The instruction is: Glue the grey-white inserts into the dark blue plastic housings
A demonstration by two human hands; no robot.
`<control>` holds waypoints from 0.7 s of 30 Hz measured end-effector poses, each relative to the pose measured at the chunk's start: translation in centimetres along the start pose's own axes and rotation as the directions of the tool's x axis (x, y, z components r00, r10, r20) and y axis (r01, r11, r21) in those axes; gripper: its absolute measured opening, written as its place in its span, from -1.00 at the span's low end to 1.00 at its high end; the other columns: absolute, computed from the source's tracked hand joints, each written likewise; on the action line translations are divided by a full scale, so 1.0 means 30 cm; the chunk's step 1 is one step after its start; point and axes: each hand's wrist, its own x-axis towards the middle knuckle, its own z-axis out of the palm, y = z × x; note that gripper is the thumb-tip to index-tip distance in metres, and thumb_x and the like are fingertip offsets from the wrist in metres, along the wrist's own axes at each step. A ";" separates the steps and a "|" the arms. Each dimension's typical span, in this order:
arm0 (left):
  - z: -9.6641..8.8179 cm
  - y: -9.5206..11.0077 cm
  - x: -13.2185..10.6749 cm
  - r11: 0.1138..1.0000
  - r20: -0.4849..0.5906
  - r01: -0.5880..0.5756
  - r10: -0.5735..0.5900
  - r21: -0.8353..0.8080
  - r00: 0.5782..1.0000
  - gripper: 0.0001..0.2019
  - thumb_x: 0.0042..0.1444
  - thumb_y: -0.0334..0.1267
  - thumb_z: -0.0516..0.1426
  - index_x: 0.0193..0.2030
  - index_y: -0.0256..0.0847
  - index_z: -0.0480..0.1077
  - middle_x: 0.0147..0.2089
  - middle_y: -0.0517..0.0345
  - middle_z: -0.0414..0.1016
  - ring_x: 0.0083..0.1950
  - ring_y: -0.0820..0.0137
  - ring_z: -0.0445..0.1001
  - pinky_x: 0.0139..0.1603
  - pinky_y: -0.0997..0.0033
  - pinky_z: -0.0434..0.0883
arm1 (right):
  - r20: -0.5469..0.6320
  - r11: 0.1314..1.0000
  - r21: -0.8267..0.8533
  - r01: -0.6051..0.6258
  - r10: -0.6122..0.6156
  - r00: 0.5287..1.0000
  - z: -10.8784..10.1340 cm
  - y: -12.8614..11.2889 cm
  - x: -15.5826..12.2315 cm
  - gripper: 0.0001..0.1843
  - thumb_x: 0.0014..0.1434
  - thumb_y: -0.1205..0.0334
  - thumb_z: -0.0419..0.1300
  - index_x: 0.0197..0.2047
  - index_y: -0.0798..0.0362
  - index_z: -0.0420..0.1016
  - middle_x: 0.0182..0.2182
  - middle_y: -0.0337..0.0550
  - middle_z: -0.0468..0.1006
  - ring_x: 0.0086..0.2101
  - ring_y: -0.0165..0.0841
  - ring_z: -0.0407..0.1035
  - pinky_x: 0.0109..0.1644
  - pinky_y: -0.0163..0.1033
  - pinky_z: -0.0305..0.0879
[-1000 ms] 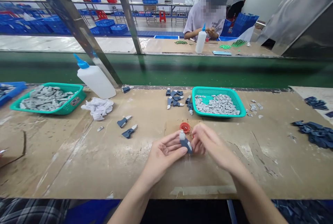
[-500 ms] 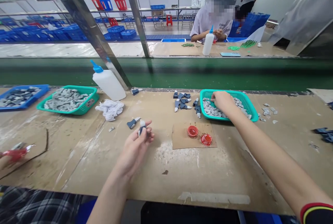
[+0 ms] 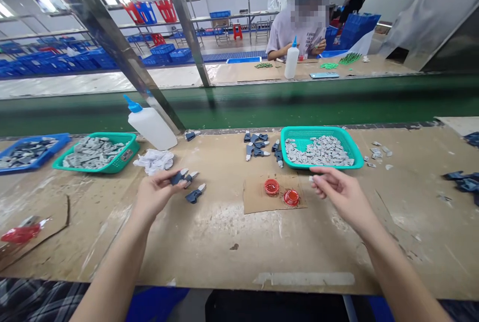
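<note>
Across your brown-topped workbench point(image 3: 224, 257), your hands are well apart. Your left hand point(image 3: 155, 194) has its fingertips point(image 3: 172, 177) on a dark blue plastic part point(image 3: 178, 178), though you can't tell from this view whether it is gripped. Two similar parts point(image 3: 195, 194) lie just beside it. Your right hand point(image 3: 344, 196) is raised slightly above the bench, with a small pale grey piece point(image 3: 311, 179) pinched at its fingertips, near a teal basket point(image 3: 322, 131) heaped with grey pieces point(image 3: 319, 151). Between your hands, two red caps point(image 3: 271, 186) sit on a cardboard square point(image 3: 256, 204). More dark blue parts point(image 3: 255, 145) lie left of the basket. Farther left are a white glue bottle point(image 3: 151, 128) with a blue nozzle, a crumpled white cloth point(image 3: 153, 161), a second teal basket point(image 3: 112, 162) and a blue tray point(image 3: 33, 151). Beyond the green conveyor belt point(image 3: 262, 105), a co-worker point(image 3: 295, 32) sits at the opposite bench.
</note>
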 end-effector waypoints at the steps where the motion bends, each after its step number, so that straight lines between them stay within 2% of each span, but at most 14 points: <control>1: -0.001 -0.012 0.038 0.976 -0.025 -0.108 0.115 0.189 0.993 -0.66 -0.20 -0.21 0.35 -0.20 -0.19 0.58 -0.28 -0.02 0.52 -0.18 0.07 0.46 -0.09 0.09 0.37 | -0.017 0.995 0.088 -0.056 0.058 0.998 0.013 0.018 -0.042 -0.61 0.17 -0.03 0.21 -0.05 0.07 0.50 -0.34 -0.05 0.61 -0.38 -0.26 0.48 -0.32 -0.18 0.42; 3: 0.012 -0.016 0.109 0.842 0.055 -0.296 0.305 0.451 0.951 -0.74 -0.15 -0.25 0.29 -0.24 -0.21 0.58 -0.30 -0.08 0.49 -0.15 -0.03 0.43 -0.05 -0.04 0.32 | -0.074 0.971 0.190 -0.145 0.161 0.984 0.044 0.045 -0.102 -0.60 0.10 -0.04 0.28 -0.13 0.09 0.54 -0.33 0.00 0.63 -0.36 -0.23 0.50 -0.28 -0.15 0.45; 4: 0.030 -0.006 0.140 0.787 0.109 -0.362 0.358 0.500 0.927 -0.75 -0.14 -0.28 0.26 -0.24 -0.22 0.56 -0.25 -0.13 0.49 -0.09 -0.09 0.41 0.00 -0.10 0.29 | -0.100 0.959 0.224 -0.174 0.200 0.975 0.059 0.053 -0.120 -0.60 0.06 -0.04 0.31 -0.16 0.10 0.56 -0.33 0.01 0.64 -0.35 -0.22 0.51 -0.26 -0.13 0.46; 7: 0.139 0.068 0.200 0.723 0.219 -0.510 0.464 0.466 0.858 -0.70 -0.06 -0.38 0.17 -0.13 -0.17 0.52 0.04 -0.17 0.43 0.19 -0.09 0.24 0.21 -0.09 0.12 | -0.141 0.934 0.287 -0.214 0.262 0.955 0.095 0.049 -0.139 -0.60 -0.02 -0.04 0.36 -0.22 0.10 0.58 -0.34 0.02 0.65 -0.35 -0.19 0.53 -0.26 -0.12 0.48; 8: 0.190 0.101 0.211 0.698 0.288 -0.580 0.503 0.420 0.815 -0.68 0.00 -0.41 0.11 -0.09 -0.13 0.50 0.13 -0.13 0.39 0.25 -0.02 0.19 0.25 -0.04 0.07 | -0.141 0.929 0.297 -0.219 0.270 0.952 0.104 0.041 -0.137 -0.60 -0.03 -0.03 0.37 -0.23 0.11 0.59 -0.34 0.03 0.65 -0.35 -0.19 0.54 -0.28 -0.13 0.48; 9: 0.245 0.135 0.220 0.662 0.398 -0.673 0.549 0.329 0.735 -0.66 0.04 -0.45 0.06 -0.08 -0.12 0.50 0.17 -0.10 0.36 0.28 0.04 0.17 0.27 0.00 0.05 | -0.134 0.925 0.305 -0.225 0.275 0.952 0.110 0.031 -0.133 -0.60 -0.04 -0.03 0.38 -0.24 0.11 0.59 -0.34 0.04 0.66 -0.35 -0.18 0.55 -0.30 -0.13 0.48; 10: 0.299 0.166 0.228 0.631 0.526 -0.747 0.572 0.208 0.630 -0.65 0.07 -0.47 0.01 -0.09 -0.10 0.50 0.18 -0.07 0.36 0.28 0.08 0.17 0.28 0.03 0.04 | -0.125 0.922 0.311 -0.229 0.278 0.952 0.115 0.021 -0.128 -0.60 -0.04 -0.03 0.38 -0.25 0.11 0.58 -0.33 0.05 0.66 -0.35 -0.17 0.55 -0.31 -0.14 0.47; 11: 0.351 0.193 0.237 0.624 0.612 -0.774 0.570 0.112 0.548 -0.65 0.09 -0.47 0.00 -0.11 -0.08 0.51 0.16 -0.05 0.38 0.26 0.11 0.20 0.28 0.07 0.05 | -0.120 0.921 0.314 -0.231 0.280 0.952 0.119 0.012 -0.123 -0.60 -0.04 -0.03 0.38 -0.26 0.12 0.58 -0.33 0.06 0.66 -0.35 -0.17 0.55 -0.32 -0.15 0.47; 12: 0.397 0.213 0.246 0.619 0.655 -0.783 0.568 0.059 0.499 -0.67 0.10 -0.45 0.01 -0.12 -0.07 0.52 0.13 -0.03 0.40 0.22 0.13 0.24 0.26 0.11 0.09 | -0.119 0.922 0.312 -0.231 0.280 0.953 0.123 0.004 -0.118 -0.60 -0.04 -0.04 0.37 -0.26 0.12 0.58 -0.34 0.06 0.66 -0.36 -0.18 0.55 -0.34 -0.16 0.46; 13: 0.435 0.228 0.256 0.626 0.681 -0.779 0.559 0.027 0.473 -0.70 0.10 -0.42 0.04 -0.14 -0.06 0.52 0.10 -0.02 0.42 0.18 0.14 0.28 0.23 0.14 0.12 | -0.123 0.925 0.305 -0.228 0.275 0.953 0.127 0.000 -0.114 -0.60 -0.04 -0.05 0.37 -0.28 0.12 0.58 -0.35 0.05 0.66 -0.38 -0.18 0.55 -0.35 -0.17 0.46; 14: 0.465 0.236 0.266 0.638 0.688 -0.770 0.550 0.018 0.473 -0.73 0.09 -0.39 0.07 -0.14 -0.06 0.52 0.07 -0.02 0.43 0.13 0.15 0.31 0.19 0.16 0.16 | -0.130 0.929 0.297 -0.220 0.267 0.955 0.130 -0.002 -0.111 -0.60 -0.04 -0.06 0.37 -0.29 0.12 0.58 -0.36 0.04 0.66 -0.39 -0.19 0.54 -0.36 -0.17 0.45; 16: 0.499 0.241 0.285 0.670 0.682 -0.742 0.535 0.018 0.499 -0.76 0.07 -0.34 0.12 -0.13 -0.08 0.52 0.02 -0.02 0.43 0.04 0.16 0.35 0.12 0.18 0.21 | -0.150 0.943 0.271 -0.195 0.242 0.959 0.138 0.003 -0.105 -0.60 -0.06 -0.07 0.37 -0.32 0.12 0.58 -0.38 0.02 0.65 -0.40 -0.21 0.53 -0.38 -0.19 0.44; 18: 0.507 0.240 0.295 0.711 0.668 -0.703 0.519 0.010 0.534 -0.78 0.04 -0.30 0.16 -0.16 -0.10 0.52 -0.03 -0.02 0.43 0.01 0.16 0.36 0.09 0.19 0.23 | -0.157 0.954 0.249 -0.167 0.210 0.965 0.147 0.015 -0.101 -0.61 -0.06 -0.07 0.36 -0.34 0.11 0.58 -0.38 0.00 0.65 -0.39 -0.21 0.53 -0.38 -0.20 0.42; 21: 0.498 0.249 0.281 0.774 0.618 -0.632 0.510 -0.028 0.598 -0.86 -0.06 -0.28 0.25 -0.29 -0.14 0.52 -0.04 -0.05 0.44 0.05 0.12 0.35 0.14 0.18 0.21 | -0.167 0.958 0.250 -0.142 0.188 0.968 0.158 0.035 -0.094 -0.63 -0.06 -0.06 0.37 -0.36 0.10 0.56 -0.40 -0.01 0.64 -0.39 -0.21 0.52 -0.33 -0.18 0.43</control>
